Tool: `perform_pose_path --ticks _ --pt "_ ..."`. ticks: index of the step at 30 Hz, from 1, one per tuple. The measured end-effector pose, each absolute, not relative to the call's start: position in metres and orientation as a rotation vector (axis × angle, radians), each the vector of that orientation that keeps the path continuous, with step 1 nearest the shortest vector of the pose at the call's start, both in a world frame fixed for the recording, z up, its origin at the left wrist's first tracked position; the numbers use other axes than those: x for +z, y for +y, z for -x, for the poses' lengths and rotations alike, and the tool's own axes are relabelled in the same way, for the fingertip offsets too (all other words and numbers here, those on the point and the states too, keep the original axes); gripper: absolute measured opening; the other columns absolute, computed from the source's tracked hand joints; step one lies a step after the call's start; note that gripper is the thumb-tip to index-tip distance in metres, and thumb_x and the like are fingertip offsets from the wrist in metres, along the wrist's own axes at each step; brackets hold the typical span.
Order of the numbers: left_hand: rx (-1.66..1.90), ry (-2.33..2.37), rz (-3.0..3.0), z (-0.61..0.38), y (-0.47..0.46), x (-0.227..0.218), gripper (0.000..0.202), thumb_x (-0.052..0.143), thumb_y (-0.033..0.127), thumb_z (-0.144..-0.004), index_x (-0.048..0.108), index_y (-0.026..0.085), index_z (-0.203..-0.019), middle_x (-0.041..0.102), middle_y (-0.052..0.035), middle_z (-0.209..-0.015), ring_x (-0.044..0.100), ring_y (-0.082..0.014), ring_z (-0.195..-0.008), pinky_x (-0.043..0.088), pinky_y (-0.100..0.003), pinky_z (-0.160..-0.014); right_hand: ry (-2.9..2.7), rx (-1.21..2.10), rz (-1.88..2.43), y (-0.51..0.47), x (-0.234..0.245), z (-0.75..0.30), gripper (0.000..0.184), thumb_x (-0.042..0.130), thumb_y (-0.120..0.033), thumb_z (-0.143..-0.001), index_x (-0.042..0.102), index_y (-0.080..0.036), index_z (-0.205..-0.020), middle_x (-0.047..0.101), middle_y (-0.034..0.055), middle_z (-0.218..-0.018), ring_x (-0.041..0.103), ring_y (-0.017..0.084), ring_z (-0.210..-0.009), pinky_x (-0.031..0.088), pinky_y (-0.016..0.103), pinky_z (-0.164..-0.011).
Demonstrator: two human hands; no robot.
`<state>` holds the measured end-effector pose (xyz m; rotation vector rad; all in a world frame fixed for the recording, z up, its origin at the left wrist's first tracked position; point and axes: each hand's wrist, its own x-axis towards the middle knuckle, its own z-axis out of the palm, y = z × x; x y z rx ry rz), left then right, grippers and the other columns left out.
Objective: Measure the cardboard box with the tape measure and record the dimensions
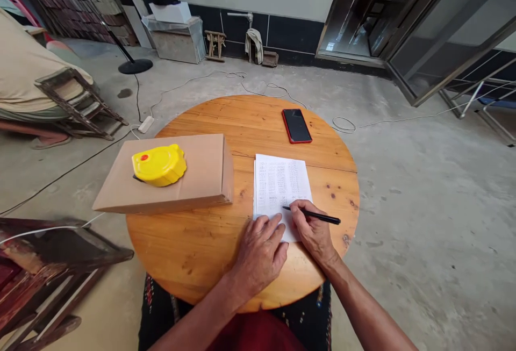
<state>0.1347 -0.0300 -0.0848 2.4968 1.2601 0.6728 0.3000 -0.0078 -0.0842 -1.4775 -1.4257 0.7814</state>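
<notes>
Between the fingers of my right hand (313, 233) is a black pen (322, 215), its tip at the lower part of the written page. The white paper (278, 181) lies on the round wooden table (193, 249) and carries several columns of small handwriting, too fine to read. My left hand (260, 251) rests flat with its fingers stretched over the paper's lower left edge. Part of the sheet's lower end is hidden by both hands.
A cardboard box (169, 200) stands on the table's left, with a yellow tape measure (159, 165) on top. Beyond the paper lies a red-edged phone (297, 125). Wooden chairs (83, 101), a stand base (135, 66) and loose cables are on the concrete floor.
</notes>
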Motion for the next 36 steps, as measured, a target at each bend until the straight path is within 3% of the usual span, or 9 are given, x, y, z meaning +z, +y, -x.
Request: perform_pose_path --ticks 6,10,36 --pt "0.727 1.311 -2.514 -0.1371 -0.0261 -0.0914 0.023 0.052 0.014 -0.092 0.062 0.02 -0.112 0.065 -0.0036 -0.126 0.054 -0.0238 -0.1 0.051 -0.041 -0.084 -1.591 0.613 1.468 -0.0072 -0.0819 -0.2995 0.017 0.051 -0.026 -0.093 0.065 -0.019 -0.085 0.063 -0.0001 -0.068 0.055 0.013 -0.057 0.042 0.025 -0.054" --pt "0.7 1.327 -2.495 -0.1371 -0.0261 -0.0913 0.028 0.054 0.013 -0.091 0.06 0.02 -0.117 0.064 -0.0043 -0.126 0.053 -0.0234 -0.102 0.051 -0.041 -0.085 -1.667 0.558 1.458 -0.0059 -0.0793 -0.2985 0.017 0.051 -0.023 -0.093 0.065 -0.019 -0.084 0.066 0.0008 -0.073 0.059 0.014 -0.063 0.046 0.026 -0.06" --pt "0.699 1.325 -2.452 -0.136 -0.0278 -0.0909 0.029 0.053 0.014 -0.092 0.059 0.019 -0.119 0.063 -0.0043 -0.127 0.052 -0.0231 -0.1 0.05 -0.04 -0.086 -1.706 0.551 1.513 -0.0049 -0.0775 -0.2951 0.018 0.05 -0.024 -0.094 0.064 -0.021 -0.084 0.067 0.0016 -0.074 0.061 0.016 -0.066 0.049 0.028 -0.064"
